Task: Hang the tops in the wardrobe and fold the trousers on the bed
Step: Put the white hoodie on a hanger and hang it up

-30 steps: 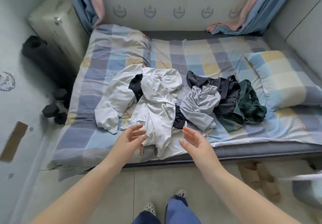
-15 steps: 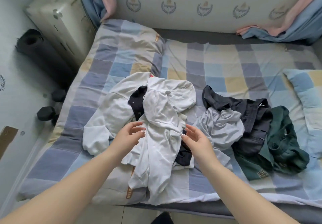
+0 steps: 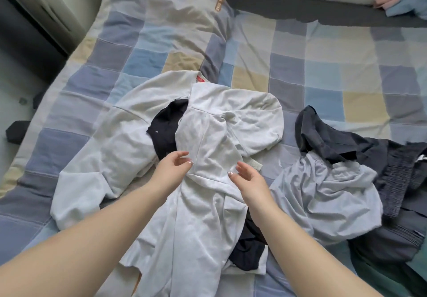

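The bed is carrying everything — a checked cover with the clothes heaped along its near edge. The white top is lying nearest, sprawling from the middle of the bed down over the near edge, with a dark garment showing through beneath it. Towards the right edge a pale blue garment is lying crumpled over a dark grey one, and a green piece is peeking in at the near right corner.

Both hands are hovering just over the white top's middle: the left hand with fingers loosely parted and holding nothing, the right hand likewise spread and empty, the two facing each other a little apart.

The step in hand is probably picking up this top for hanging. It is soft and tangled, so pinching it at the shoulders or collar — not mid-body — should let it fall straight. Lifting slowly ought to keep the dark garment from being dragged along.
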{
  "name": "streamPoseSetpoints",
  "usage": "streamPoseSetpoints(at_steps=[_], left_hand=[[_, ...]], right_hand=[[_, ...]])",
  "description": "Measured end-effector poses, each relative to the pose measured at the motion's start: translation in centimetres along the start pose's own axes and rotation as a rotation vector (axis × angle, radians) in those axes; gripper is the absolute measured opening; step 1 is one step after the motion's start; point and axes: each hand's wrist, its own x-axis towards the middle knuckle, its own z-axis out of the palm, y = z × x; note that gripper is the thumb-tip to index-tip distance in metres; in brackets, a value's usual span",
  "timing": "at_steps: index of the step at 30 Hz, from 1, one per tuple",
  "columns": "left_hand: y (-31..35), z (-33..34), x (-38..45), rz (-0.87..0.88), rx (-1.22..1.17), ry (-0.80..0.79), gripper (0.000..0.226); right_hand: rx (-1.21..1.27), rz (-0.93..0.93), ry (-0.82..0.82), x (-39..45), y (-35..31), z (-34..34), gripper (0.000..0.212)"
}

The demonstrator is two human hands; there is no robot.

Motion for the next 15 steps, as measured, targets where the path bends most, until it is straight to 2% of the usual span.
streamPoseSetpoints(at_steps=[9,15], left_hand=[[-4.3,4.4,8.0,0.055,0.260,0.086,0.064],[-5.1,5.7,10.6,0.136,0.308,0.253,0.043]], right_hand=[[-0.009,0.011,-0.097,8.1,3.7,3.2,0.058],[0.002,0.010,-0.134,10.0,4.4,4.4,0.062]])
